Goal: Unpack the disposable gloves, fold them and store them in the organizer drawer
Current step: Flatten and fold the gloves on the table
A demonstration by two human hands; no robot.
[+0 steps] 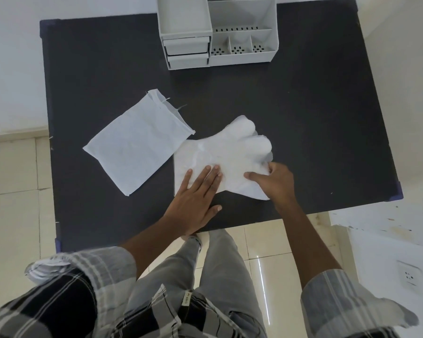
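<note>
Gloves (226, 152) lie flat; left hand (195, 193), fingers spread, pins the cuff so right hand (275, 181), pinching the edge, can fold.

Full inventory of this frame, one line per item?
table: 1, black, centre.
organizer: 1, white, table's far edge; two drawers shut at its front left.
pouch: 1, white, empty-looking, left of the gloves.
gloves: translucent white, flat stack, count unclear, table centre.
wall socket: 1, white, lower right.
left hand: flat, pressing the gloves' cuff end.
right hand: pinching the gloves' near right edge.
</note>
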